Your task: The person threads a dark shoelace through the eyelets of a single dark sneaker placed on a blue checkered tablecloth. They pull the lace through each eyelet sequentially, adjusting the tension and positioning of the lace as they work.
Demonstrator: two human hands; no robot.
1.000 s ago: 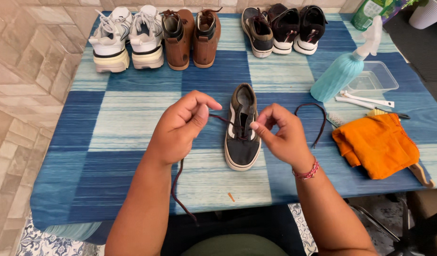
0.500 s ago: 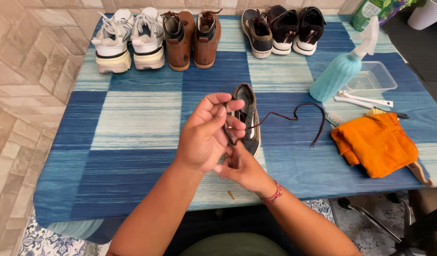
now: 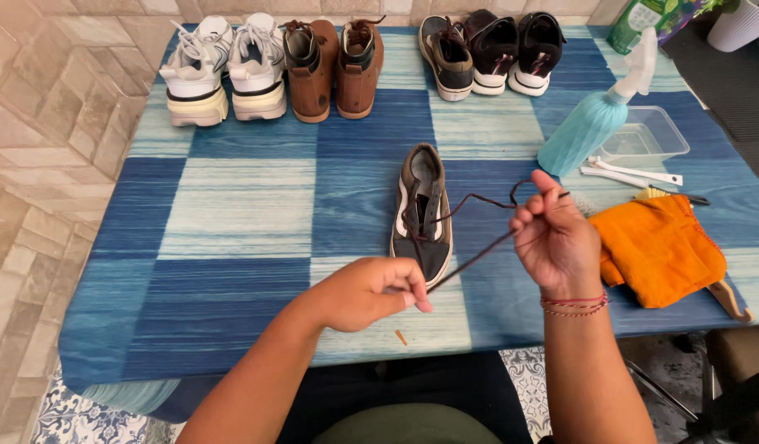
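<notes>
Dark shoelace (image 3: 478, 251) taut between pinching left hand (image 3: 371, 292) and right hand (image 3: 556, 238), over the grey sneaker (image 3: 423, 214).

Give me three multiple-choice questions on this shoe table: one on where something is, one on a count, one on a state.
1. Where is the orange cloth?
A. At the table's right edge
B. Beside the white sneakers
C. On the floor

2. How many shoes stand in the back row?
A. Four
B. Seven
C. Ten

3. How is the dark lace?
A. Tied in a bow
B. Stretched between both hands
C. Lying loose on the floor

Answers:
1. A, it lies right of the right hand.
2. B, two white, two brown, three dark.
3. B, left hand and right hand each pinch it, by the dark sneaker.
</notes>
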